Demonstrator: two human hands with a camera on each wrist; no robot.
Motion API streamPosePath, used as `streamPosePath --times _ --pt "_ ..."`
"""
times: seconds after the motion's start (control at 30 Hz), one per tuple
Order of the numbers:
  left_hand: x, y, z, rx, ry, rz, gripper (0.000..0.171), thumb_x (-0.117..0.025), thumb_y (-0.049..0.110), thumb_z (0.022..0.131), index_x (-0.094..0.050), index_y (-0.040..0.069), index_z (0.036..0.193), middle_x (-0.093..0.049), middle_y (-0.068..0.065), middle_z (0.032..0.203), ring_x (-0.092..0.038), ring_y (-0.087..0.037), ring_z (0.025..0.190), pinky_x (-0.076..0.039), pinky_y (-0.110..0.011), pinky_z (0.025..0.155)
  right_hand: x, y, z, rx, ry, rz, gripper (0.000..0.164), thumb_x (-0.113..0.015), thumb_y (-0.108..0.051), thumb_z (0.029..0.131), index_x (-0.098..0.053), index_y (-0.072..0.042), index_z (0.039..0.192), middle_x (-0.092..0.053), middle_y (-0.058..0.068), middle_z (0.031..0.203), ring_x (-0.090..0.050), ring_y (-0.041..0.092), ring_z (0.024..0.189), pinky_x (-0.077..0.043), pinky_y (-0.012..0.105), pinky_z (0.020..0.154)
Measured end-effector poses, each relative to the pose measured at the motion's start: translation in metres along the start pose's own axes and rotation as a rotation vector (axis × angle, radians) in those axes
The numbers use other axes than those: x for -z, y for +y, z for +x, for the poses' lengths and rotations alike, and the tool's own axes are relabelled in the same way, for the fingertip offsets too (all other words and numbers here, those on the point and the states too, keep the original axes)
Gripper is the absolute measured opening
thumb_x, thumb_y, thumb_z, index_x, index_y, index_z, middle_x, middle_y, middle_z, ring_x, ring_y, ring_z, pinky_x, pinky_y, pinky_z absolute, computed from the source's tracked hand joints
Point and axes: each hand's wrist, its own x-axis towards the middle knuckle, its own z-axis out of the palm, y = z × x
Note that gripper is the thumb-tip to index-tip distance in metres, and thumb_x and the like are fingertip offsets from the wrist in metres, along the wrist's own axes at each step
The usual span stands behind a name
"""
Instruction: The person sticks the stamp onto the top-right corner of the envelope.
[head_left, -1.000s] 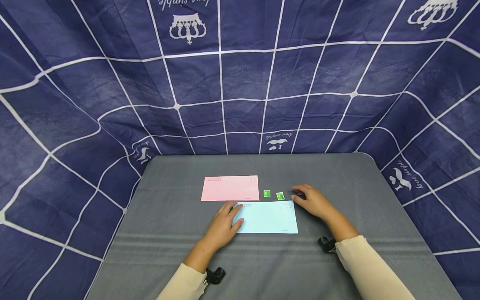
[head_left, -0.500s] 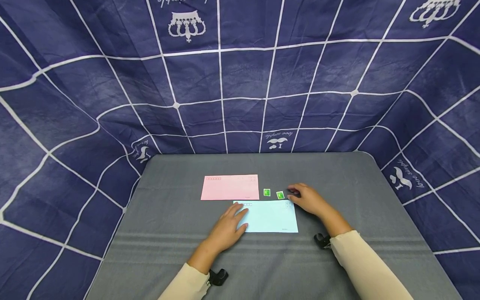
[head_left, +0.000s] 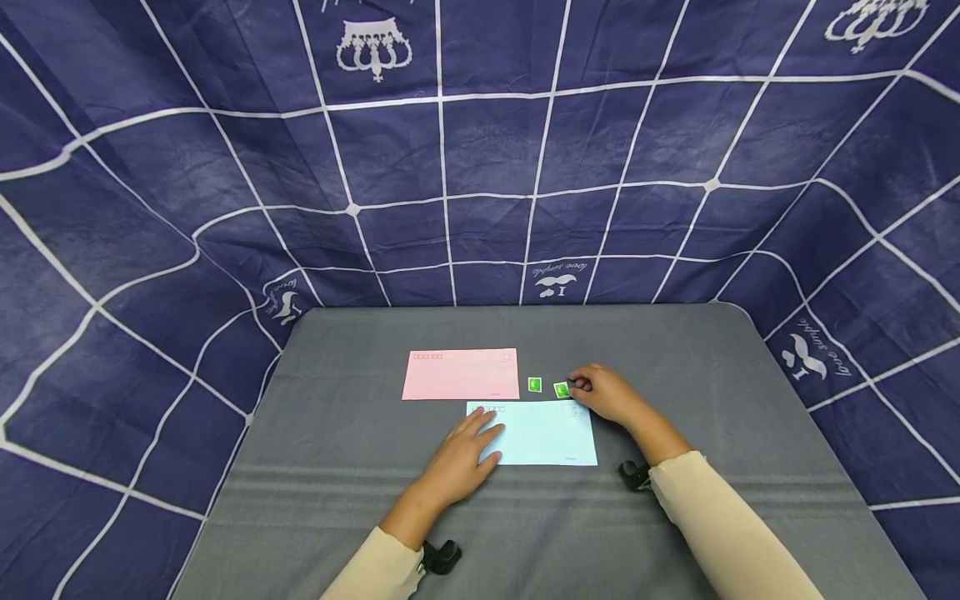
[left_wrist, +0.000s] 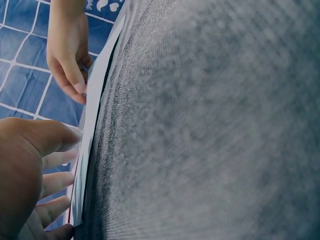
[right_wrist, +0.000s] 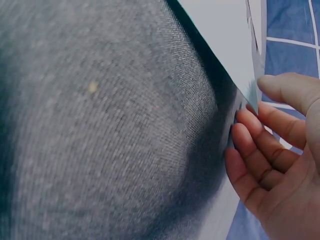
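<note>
Right hand (head_left: 606,395): fingers loosely bent, a narrow gap shown between thumb and index finger in the right wrist view; no grip on anything is seen. The near stamp (head_left: 562,390), green with a white border, is placed flat just at those fingertips, on their left; whether its right edge is touched cannot be told. Left hand (head_left: 461,462): fingers and thumb are spread wide over the left end of the blue envelope (head_left: 543,437), and its printed boxes are partly covered by fingertips. The envelope's upper right corner is overlapped by the right hand in the head view. A second stamp (head_left: 535,384) is set left of the near one, apart from it; from the right hand, it is fronted by the near stamp. Both are positioned just above the blue envelope's top edge. The pink envelope (head_left: 461,375) is located further left, above the left hand. All is laid on the gray table (head_left: 337,500). The near stamp is turned slightly, top leaning left; no clear long axis is shown. Both envelopes are aligned lengthwise left to right.
</note>
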Motion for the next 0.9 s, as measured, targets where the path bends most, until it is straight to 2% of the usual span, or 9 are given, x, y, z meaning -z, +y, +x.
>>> streamPosePath --times 0.33,0.57,0.9 --pt "0.000 0.000 -0.001 -0.005 -0.057 0.006 0.048 -0.062 0.034 0.100 -0.057 0.018 0.145 -0.047 -0.008 0.158 -0.036 -0.032 0.151 -0.029 -0.054 0.122 -0.001 -0.002 0.008 -0.035 -0.018 0.033 0.016 -0.068 -0.014 0.094 -0.071 -0.002 0.103 -0.061 0.005 0.088 -0.054 0.015 0.081 -0.044 0.032 0.076" --pt "-0.002 0.002 0.000 0.000 -0.047 0.018 0.044 -0.060 0.024 0.101 -0.057 0.016 0.144 -0.048 -0.010 0.156 -0.038 -0.033 0.149 -0.031 -0.054 0.121 -0.004 0.003 0.013 -0.046 -0.011 0.063 0.008 -0.068 -0.013 0.093 -0.069 -0.006 0.096 -0.059 0.005 0.088 -0.053 0.015 0.080 -0.042 0.030 0.074" --pt "-0.002 0.002 0.002 0.019 -0.055 0.007 0.045 -0.060 0.024 0.101 -0.057 0.017 0.145 -0.048 -0.010 0.156 -0.038 -0.032 0.150 -0.030 -0.054 0.122 -0.007 0.006 0.017 -0.032 -0.009 0.056 0.006 -0.069 -0.012 0.092 -0.066 -0.008 0.089 -0.057 0.004 0.083 -0.050 0.016 0.078 -0.040 0.031 0.072"
